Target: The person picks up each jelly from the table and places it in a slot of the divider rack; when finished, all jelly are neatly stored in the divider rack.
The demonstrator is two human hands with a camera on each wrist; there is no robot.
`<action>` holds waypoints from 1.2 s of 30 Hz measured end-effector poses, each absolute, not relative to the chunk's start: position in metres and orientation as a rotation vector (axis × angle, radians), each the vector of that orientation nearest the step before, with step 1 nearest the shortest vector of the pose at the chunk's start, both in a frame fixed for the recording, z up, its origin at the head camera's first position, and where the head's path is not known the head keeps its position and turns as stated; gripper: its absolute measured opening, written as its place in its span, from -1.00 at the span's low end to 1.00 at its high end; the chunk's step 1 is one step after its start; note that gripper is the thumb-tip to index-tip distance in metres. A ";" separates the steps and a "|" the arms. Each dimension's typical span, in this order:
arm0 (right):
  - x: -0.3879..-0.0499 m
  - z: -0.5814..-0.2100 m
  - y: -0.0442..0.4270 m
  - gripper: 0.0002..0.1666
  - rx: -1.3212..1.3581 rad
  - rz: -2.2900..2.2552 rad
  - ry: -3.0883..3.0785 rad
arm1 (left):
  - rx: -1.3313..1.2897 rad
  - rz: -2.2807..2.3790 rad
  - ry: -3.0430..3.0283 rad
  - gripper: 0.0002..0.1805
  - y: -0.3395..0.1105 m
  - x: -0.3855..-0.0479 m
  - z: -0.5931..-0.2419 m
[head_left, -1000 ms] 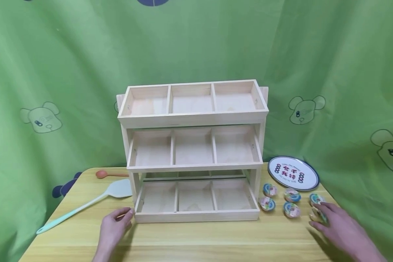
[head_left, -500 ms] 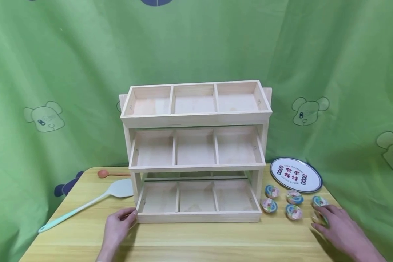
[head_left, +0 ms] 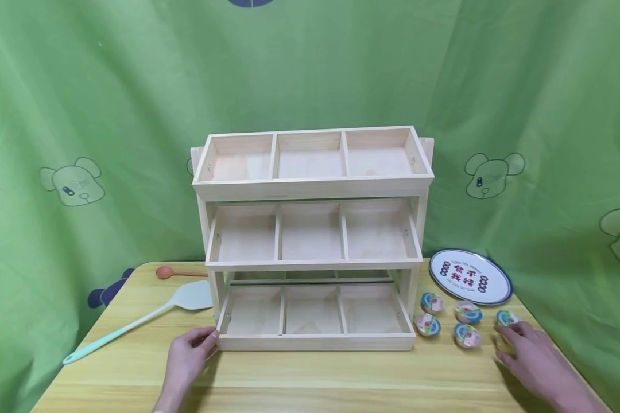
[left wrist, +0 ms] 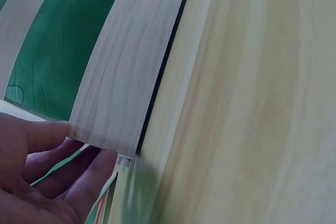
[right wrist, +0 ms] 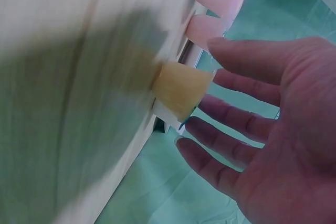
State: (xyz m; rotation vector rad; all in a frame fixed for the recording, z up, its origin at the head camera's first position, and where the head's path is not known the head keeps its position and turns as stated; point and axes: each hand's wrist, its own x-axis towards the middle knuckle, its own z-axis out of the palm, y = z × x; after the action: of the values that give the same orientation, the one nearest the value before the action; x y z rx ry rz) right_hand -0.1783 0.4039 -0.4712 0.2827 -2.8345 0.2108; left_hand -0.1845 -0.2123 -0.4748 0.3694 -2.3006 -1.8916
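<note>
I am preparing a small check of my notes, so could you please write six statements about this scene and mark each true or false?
1. The left hand pinches the left end of the bottom tray. True.
2. The right hand is next to a yellow jelly cup. True.
3. The blue-rimmed plate lies left of the wooden rack. False: it lies to the right.
4. The wooden rack has three tiers. True.
5. The spatula is entirely red. False: it is white with a mint-green handle.
6. The red spoon lies nearer the person than the spatula. False: it lies farther back.
</note>
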 end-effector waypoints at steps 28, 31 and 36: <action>-0.171 -0.445 0.390 -0.45 0.250 0.288 -2.925 | 0.373 -1.848 -2.357 -0.62 -0.214 -0.182 -0.482; -0.169 -0.437 0.382 -0.44 0.273 0.296 -2.933 | 0.370 -1.841 -2.365 -0.60 -0.214 -0.184 -0.482; -0.166 -0.426 0.368 -0.44 0.316 0.306 -2.922 | 0.373 -1.825 -2.389 -0.58 -0.216 -0.186 -0.480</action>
State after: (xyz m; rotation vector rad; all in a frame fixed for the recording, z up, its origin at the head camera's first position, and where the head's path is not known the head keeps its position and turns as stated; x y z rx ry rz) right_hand -0.1662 0.3680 -0.4260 0.3160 -2.9221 0.3063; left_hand -0.1856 -0.2161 -0.4800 0.3727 -2.3885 -1.8248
